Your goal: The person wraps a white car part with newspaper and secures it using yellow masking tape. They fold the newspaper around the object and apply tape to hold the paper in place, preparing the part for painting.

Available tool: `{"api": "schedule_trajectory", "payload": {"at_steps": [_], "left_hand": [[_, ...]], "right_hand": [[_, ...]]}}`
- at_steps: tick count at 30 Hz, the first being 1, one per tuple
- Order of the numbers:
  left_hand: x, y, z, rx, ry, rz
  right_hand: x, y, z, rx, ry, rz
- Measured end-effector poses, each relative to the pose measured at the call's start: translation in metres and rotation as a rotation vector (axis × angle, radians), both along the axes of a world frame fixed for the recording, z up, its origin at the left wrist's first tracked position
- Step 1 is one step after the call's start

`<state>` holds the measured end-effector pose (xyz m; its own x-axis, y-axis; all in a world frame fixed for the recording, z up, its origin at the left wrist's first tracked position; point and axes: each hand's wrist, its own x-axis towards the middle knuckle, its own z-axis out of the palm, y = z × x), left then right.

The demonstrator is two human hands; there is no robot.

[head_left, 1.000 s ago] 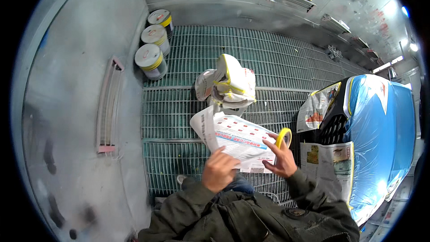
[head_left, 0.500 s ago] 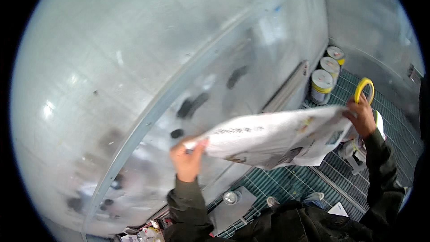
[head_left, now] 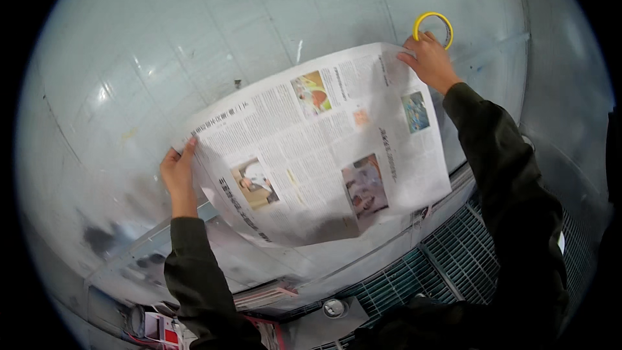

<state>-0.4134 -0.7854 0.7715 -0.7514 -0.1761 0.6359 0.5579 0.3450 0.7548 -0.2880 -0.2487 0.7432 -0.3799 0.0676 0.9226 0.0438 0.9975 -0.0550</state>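
A large sheet of newspaper (head_left: 308, 155) with text and colour photos is spread between my hands, up against a grey metal wall (head_left: 214, 39). My left hand (head_left: 178, 172) pinches its left upper corner between thumb and fingers. At the upper right corner, my right hand (head_left: 430, 63) is closed on the sheet's edge. A roll of yellow tape (head_left: 417, 24) hangs from the fingers of that same hand, standing out above it. The sheet's lower edge hangs loose and curls slightly. Whether the paper touches the wall, I cannot tell.
Below lies a green-grey metal grating floor (head_left: 402, 282). A can (head_left: 334, 308) stands on a grey plate (head_left: 311, 327) at the bottom. Boxes and red-and-white clutter (head_left: 165, 332) fill the lower left. A ledge (head_left: 146, 240) runs along the wall behind the paper.
Both hands have risen and moved left, carrying the newspaper up in front of the wall. The sheet now faces me opened out. The tape has come up with my right hand.
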Motion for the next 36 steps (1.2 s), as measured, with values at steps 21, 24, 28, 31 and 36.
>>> {"api": "schedule_trajectory", "payload": {"at_steps": [21,24,28,31,36], "left_hand": [[0.022,0.004,-0.047,0.165,0.283,0.302],[0.026,0.024,-0.034,-0.011,0.136,0.414],[0.019,0.004,-0.042,0.122,0.373,0.449],[0.035,0.017,-0.048,0.095,0.439,0.314],[0.074,0.11,-0.02,0.119,0.042,-0.187]], "right_hand": [[-0.007,-0.223,0.005,-0.942,-0.265,1.722],[-0.045,-0.214,0.013,-0.926,-0.692,1.915],[-0.073,-0.211,0.01,-0.876,-0.749,1.96],[-0.079,-0.211,0.008,-0.889,-0.767,1.985],[-0.084,-0.207,0.004,-0.837,-0.768,1.98]]}}
